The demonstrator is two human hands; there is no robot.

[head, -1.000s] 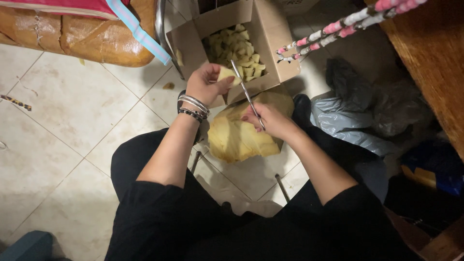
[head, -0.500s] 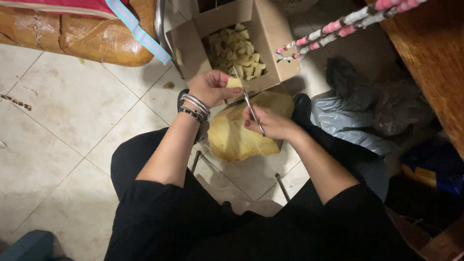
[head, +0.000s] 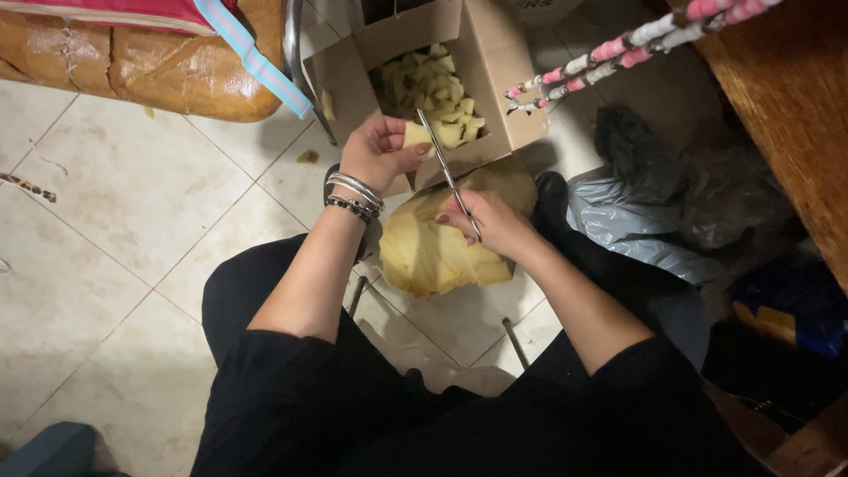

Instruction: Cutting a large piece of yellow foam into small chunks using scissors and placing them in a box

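left hand (head: 380, 152) pinches yellow foam piece (head: 417, 134) at cardboard box (head: 495, 79) rim | right hand (head: 495, 221) grips scissors (head: 446, 170) (blades open) | tiled floor (head: 115, 212) left

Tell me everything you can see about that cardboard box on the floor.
The cardboard box is plain brown, open at the top, flaps folded outward, and stands on the tiled floor ahead of the person's knees. It is partly filled with small pale yellow cut pieces. The left hand holds one such piece at its near edge, where the scissors in the right hand point in.
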